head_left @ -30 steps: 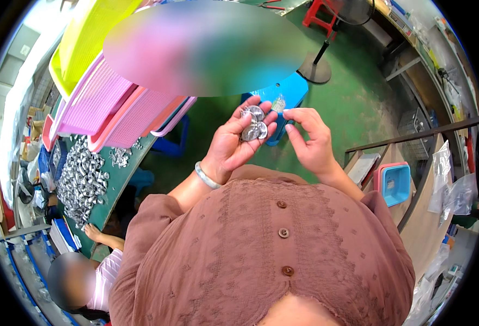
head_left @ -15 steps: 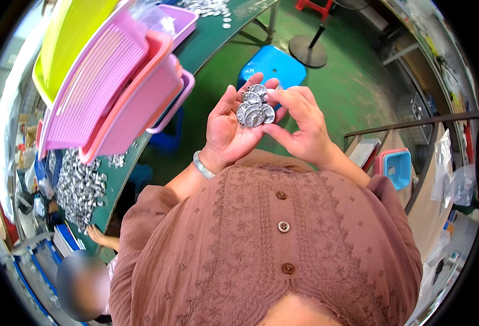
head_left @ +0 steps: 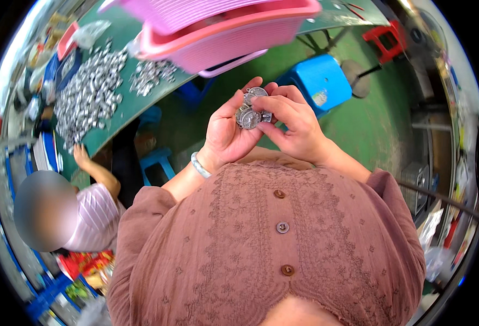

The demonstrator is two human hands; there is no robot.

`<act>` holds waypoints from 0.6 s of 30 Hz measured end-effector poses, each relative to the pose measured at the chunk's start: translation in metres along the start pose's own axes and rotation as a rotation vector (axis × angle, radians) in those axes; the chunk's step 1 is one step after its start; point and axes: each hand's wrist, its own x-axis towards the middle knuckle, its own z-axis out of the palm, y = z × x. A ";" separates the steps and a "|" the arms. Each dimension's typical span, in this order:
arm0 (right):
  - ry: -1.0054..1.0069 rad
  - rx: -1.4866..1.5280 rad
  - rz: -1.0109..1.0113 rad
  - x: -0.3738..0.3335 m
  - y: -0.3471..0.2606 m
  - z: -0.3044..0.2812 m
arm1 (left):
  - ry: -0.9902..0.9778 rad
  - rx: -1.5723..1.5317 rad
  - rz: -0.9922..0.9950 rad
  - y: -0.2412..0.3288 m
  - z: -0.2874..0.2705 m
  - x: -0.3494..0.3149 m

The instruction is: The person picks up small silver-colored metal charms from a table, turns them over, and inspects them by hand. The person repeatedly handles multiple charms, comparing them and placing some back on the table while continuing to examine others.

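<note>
Several round silver medallions (head_left: 250, 119), coin-like with raised patterns and small loops, lie piled in my left hand (head_left: 222, 135). That palm faces up, its fingers curled behind and under the pile. From the right, my right hand (head_left: 295, 120) reaches over them; its thumb and forefinger close on the pile's right side and hide some of the pieces. Both hands are held in front of my chest, above the floor.
On the green table (head_left: 133, 102) lie a big heap of silver metal pieces (head_left: 90, 89) and a smaller heap (head_left: 152, 75). Stacked pink baskets (head_left: 234, 38) stand at its edge. A blue stool (head_left: 322, 81) is ahead. Another person (head_left: 95, 217) sits at left, one hand by the big heap.
My view has turned left, so table, baskets and stool sit farther right and more of the other person shows. My right fingers have moved in over the medallions.
</note>
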 end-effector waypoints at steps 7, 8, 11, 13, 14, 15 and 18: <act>-0.197 0.170 -0.113 0.041 -0.029 0.084 | 0.061 0.091 0.325 0.057 -0.029 -0.077; -0.205 0.176 -0.127 0.048 -0.033 0.098 | 0.053 0.098 0.369 0.068 -0.032 -0.084; -0.201 0.189 -0.157 0.070 -0.046 0.135 | -0.034 0.090 0.452 0.102 -0.047 -0.103; -0.213 0.195 -0.143 0.084 -0.056 0.158 | -0.032 0.086 0.467 0.127 -0.051 -0.116; -0.219 0.203 -0.131 0.090 -0.061 0.171 | -0.028 0.084 0.480 0.139 -0.054 -0.122; -0.225 0.212 -0.118 0.096 -0.065 0.183 | -0.045 0.094 0.495 0.152 -0.056 -0.128; -0.225 0.214 -0.148 0.118 -0.077 0.214 | -0.073 0.108 0.532 0.184 -0.061 -0.144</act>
